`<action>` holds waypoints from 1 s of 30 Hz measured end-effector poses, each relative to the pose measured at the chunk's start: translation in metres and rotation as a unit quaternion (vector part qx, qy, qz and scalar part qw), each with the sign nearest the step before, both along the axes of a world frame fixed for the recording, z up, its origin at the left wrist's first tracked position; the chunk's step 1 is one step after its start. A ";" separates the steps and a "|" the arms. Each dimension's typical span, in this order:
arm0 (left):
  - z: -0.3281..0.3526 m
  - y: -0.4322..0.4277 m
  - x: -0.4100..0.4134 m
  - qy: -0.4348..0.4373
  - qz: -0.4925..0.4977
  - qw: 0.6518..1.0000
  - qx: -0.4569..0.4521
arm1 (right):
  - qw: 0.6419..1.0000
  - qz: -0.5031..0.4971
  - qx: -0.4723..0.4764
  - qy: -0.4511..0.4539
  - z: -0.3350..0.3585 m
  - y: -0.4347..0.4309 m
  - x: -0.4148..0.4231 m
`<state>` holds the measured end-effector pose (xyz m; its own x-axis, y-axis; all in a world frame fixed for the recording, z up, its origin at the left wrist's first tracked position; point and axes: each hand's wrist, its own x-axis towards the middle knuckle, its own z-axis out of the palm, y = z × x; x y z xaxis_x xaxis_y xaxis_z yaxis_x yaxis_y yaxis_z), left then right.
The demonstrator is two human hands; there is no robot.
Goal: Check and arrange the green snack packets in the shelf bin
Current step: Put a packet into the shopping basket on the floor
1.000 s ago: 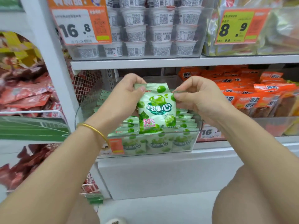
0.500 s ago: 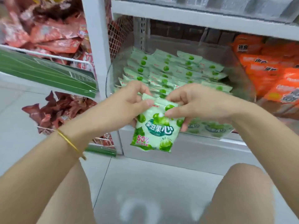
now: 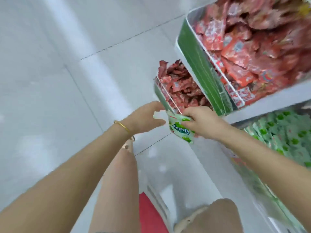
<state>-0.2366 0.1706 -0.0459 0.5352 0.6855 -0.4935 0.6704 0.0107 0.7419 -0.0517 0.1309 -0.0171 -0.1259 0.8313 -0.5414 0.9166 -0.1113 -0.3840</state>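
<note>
Floor (image 3: 50, 81), pale tile, fills the view from 7 to 12 o'clock. Red packets (image 3: 252, 47) are heaped in a green-fronted tray (image 3: 198, 64) at 1 o'clock, with more in a wire basket (image 3: 181, 88) below it. Shelf bin (image 3: 249, 174) at 4 o'clock holds the stocked green packets (image 3: 277, 137), blurred.

Both my forearms reach forward to centre. Right grip (image 3: 202, 122): fingers curled over the upper part of one green snack packet (image 3: 180, 130), held outside the bin, at its 9 o'clock, above the floor. Left grip (image 3: 143, 118): spread wide, thumb and fingers apart, at the packet's 9 o'clock. Whether it touches the packet's edge cannot be determined. Gold bangle (image 3: 122, 126) on my left wrist.
</note>
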 end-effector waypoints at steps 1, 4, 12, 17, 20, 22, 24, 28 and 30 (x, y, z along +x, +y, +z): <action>0.006 -0.004 -0.025 0.023 0.053 0.998 -0.005 | 1.000 0.015 -0.005 -0.005 0.003 0.011 -0.022; 0.024 -0.025 -0.104 0.085 0.178 0.980 -0.043 | 0.996 0.082 -0.042 -0.012 0.009 0.037 -0.101; 0.070 -0.060 -0.307 0.136 0.399 0.891 -0.169 | 0.932 0.341 -0.079 -0.090 0.043 0.084 -0.341; 0.097 -0.058 -0.417 0.154 0.485 0.834 -0.212 | 0.863 0.481 -0.060 -0.140 0.067 0.114 -0.480; 0.117 -0.046 -0.476 0.146 0.516 0.814 -0.224 | 0.840 0.522 -0.054 -0.137 0.086 0.137 -0.554; 0.129 -0.033 -0.516 0.137 0.535 0.800 -0.233 | 0.830 0.541 -0.050 -0.127 0.099 0.156 -0.603; 0.139 -0.017 -0.558 0.122 0.557 0.786 -0.240 | 0.817 0.563 -0.046 -0.117 0.110 0.178 -0.656; 0.153 0.023 -0.654 0.095 0.618 0.743 -0.239 | 0.795 0.597 -0.037 -0.102 0.123 0.229 -0.771; 0.158 0.043 -0.706 0.085 0.657 0.711 -0.235 | 0.779 0.619 -0.030 -0.101 0.127 0.258 -0.835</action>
